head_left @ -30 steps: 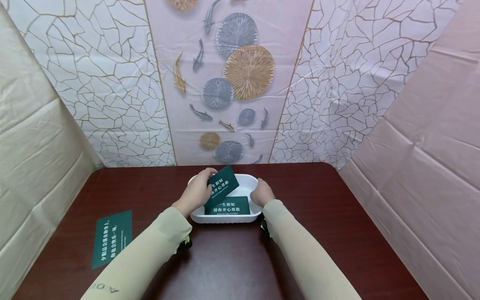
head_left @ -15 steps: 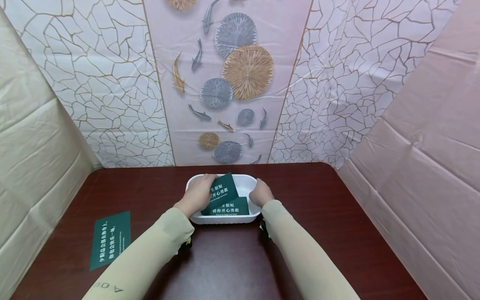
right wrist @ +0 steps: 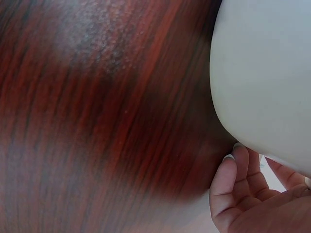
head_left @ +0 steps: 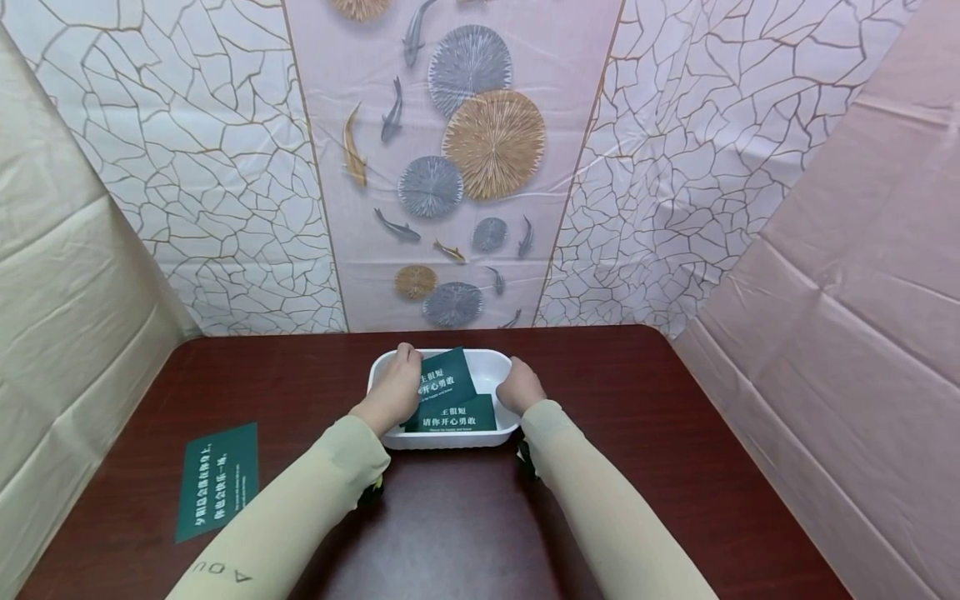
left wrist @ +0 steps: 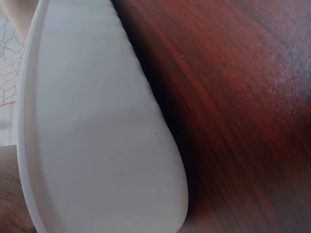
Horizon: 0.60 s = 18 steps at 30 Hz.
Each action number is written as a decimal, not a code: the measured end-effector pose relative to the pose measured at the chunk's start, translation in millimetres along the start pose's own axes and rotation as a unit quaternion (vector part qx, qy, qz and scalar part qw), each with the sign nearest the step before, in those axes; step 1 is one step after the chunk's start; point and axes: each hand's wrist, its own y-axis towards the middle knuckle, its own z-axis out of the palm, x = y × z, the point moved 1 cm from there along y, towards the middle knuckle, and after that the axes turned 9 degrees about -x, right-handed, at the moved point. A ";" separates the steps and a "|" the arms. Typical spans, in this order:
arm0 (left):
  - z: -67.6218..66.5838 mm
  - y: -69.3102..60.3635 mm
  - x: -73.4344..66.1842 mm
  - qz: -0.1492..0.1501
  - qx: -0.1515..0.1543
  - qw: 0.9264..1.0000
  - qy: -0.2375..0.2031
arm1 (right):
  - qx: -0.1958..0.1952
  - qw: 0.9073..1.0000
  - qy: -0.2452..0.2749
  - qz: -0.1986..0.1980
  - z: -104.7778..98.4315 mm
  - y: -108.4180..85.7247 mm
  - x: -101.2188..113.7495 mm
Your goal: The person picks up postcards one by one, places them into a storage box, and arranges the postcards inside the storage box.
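Note:
A white tray (head_left: 435,442) stands on the dark red-brown table, its front wall filling much of the left wrist view. Inside are two green cards with white lettering: a tilted upper card (head_left: 450,371) at the back left overlaps a lower card (head_left: 465,414) near the front. My left hand (head_left: 393,387) is over the tray's left end, beside the upper card and covering part of it; its fingertips are partly hidden. My right hand (head_left: 522,387) grips the tray's right end; in the right wrist view its curled fingers (right wrist: 225,177) are against the tray's outer side, low down.
Another green card (head_left: 217,479) with white lettering lies on the table (head_left: 637,467) at the left, partly near my left sleeve. A patterned cloth (head_left: 450,208) hangs behind the table's back edge, and plain cloth walls stand on both sides.
The upper card has been lowered into the tray onto the other card. My left hand has come down with it, then slid left off it. The right hand stays on the tray.

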 end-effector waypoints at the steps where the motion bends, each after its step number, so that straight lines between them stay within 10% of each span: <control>1: 0.3 -0.1 0.6 0.002 -0.002 1.000 0.006 | 0.000 1.000 -0.001 -0.002 -0.4 -0.2 0.3; 18: 3.2 -0.5 -7.9 -0.015 0.047 0.998 0.038 | -0.001 1.000 0.002 0.000 1.0 2.9 -1.8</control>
